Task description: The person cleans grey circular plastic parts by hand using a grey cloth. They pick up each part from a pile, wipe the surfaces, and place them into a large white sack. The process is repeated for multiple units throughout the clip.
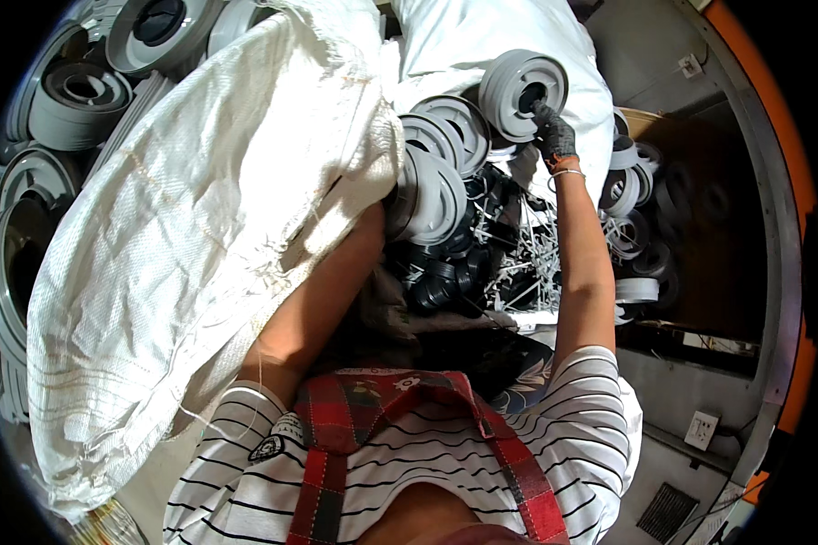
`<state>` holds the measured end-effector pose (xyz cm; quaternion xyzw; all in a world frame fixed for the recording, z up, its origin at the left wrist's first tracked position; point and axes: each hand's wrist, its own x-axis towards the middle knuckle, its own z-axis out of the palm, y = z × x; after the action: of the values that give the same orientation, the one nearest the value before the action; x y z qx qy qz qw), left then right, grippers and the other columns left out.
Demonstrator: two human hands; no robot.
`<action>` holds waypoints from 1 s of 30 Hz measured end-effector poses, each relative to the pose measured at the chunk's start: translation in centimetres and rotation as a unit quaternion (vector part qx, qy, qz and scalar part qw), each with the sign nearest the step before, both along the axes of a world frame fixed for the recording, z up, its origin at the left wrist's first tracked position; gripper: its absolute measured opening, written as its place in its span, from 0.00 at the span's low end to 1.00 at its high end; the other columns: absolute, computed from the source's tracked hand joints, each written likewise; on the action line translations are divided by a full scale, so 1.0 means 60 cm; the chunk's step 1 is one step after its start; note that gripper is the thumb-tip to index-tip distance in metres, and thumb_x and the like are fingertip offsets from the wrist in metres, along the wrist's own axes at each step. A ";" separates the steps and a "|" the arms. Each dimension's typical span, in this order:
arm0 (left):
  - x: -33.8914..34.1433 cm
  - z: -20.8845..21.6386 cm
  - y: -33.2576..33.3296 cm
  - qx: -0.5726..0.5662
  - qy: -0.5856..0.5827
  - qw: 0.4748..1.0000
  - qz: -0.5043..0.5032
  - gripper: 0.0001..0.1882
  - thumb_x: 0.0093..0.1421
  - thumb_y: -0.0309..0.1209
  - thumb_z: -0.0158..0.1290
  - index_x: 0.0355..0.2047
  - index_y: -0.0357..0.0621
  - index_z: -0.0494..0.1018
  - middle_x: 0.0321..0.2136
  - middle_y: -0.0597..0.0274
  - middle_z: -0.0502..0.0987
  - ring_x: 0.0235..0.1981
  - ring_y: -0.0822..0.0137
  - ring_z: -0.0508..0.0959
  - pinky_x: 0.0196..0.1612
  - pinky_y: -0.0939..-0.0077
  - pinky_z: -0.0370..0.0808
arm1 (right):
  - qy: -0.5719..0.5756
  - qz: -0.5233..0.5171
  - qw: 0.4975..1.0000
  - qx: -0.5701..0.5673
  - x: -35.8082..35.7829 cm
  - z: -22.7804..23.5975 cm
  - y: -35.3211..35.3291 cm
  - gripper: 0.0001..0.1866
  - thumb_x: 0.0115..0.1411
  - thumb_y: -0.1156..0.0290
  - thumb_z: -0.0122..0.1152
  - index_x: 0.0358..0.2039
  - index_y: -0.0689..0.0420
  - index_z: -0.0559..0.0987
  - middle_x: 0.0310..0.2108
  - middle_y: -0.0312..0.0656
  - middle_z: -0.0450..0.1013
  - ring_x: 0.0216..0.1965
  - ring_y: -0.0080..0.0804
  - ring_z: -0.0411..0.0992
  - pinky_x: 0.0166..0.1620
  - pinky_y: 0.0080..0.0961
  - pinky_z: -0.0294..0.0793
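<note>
My right hand (554,136), in a dark glove, reaches up and grips a grey round plastic wheel-like part (550,80) by its dark hub. The part is tilted, its open face turned toward the right hand. Just left of it, more grey round parts (459,123) lean together in a row. My left forearm (336,277) goes under a large white woven sack (182,236), and the hand itself is hidden behind the cloth. Below the row lies a heap of black round pieces (441,286) beside many thin grey plastic sticks (532,259).
Grey round parts (80,95) are piled along the left side. Behind the held part bulges a full white bag (504,27). On the right, grey rings (623,191) lie by a brown-walled bin (727,263) with an orange-edged frame (800,236). A wall socket (701,430) sits at lower right.
</note>
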<state>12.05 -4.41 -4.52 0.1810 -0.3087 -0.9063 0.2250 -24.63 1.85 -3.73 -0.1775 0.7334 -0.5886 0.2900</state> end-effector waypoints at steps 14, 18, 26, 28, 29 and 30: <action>0.009 0.012 0.028 -0.020 -0.017 0.999 0.022 0.36 0.60 0.57 0.38 0.59 0.43 0.56 0.52 0.54 0.67 0.52 0.56 0.69 0.54 0.58 0.67 | -0.005 0.146 0.984 -0.105 0.013 -0.033 -0.003 0.17 0.52 0.68 0.61 0.42 0.59 0.77 0.37 0.38 0.76 0.39 0.26 0.72 0.46 0.24 0.68; 0.020 0.012 0.029 -0.028 -0.025 0.999 0.030 0.36 0.60 0.57 0.38 0.59 0.43 0.57 0.52 0.54 0.68 0.52 0.56 0.69 0.53 0.58 0.67 | -0.030 0.198 0.970 -0.134 0.056 -0.014 -0.014 0.19 0.51 0.69 0.62 0.44 0.60 0.75 0.38 0.39 0.76 0.40 0.26 0.72 0.47 0.24 0.68; 0.029 0.021 0.029 -0.059 -0.042 0.996 0.044 0.36 0.60 0.57 0.39 0.59 0.43 0.57 0.51 0.53 0.68 0.51 0.56 0.70 0.53 0.58 0.67 | -0.023 0.263 0.957 -0.121 0.110 0.015 0.014 0.14 0.50 0.73 0.60 0.38 0.62 0.79 0.36 0.41 0.77 0.38 0.27 0.74 0.46 0.23 0.72; 0.035 0.035 0.038 -0.080 -0.051 0.994 0.051 0.36 0.60 0.57 0.40 0.59 0.43 0.57 0.51 0.53 0.68 0.51 0.56 0.70 0.53 0.58 0.68 | 0.181 0.310 0.925 -0.121 0.086 0.016 0.051 0.13 0.50 0.72 0.59 0.36 0.64 0.80 0.36 0.45 0.77 0.38 0.27 0.75 0.46 0.22 0.73; 0.037 0.047 0.042 -0.095 -0.056 0.992 0.057 0.36 0.60 0.57 0.40 0.58 0.43 0.57 0.51 0.53 0.68 0.51 0.56 0.70 0.53 0.58 0.68 | 0.130 0.295 0.938 -0.127 0.076 0.028 0.072 0.12 0.50 0.73 0.59 0.36 0.64 0.80 0.36 0.44 0.77 0.38 0.27 0.75 0.45 0.22 0.73; 0.037 0.060 0.050 -0.112 -0.058 0.990 0.064 0.36 0.60 0.57 0.40 0.58 0.43 0.57 0.51 0.53 0.68 0.51 0.56 0.70 0.53 0.58 0.68 | 0.081 0.276 0.949 -0.130 0.073 0.045 0.099 0.12 0.51 0.74 0.58 0.35 0.64 0.80 0.36 0.44 0.77 0.38 0.27 0.75 0.43 0.22 0.73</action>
<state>14.25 -1.38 -0.93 0.2262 -0.4083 -0.8379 0.2830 -20.25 7.82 -1.02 -0.4559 0.5939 -0.5595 0.3555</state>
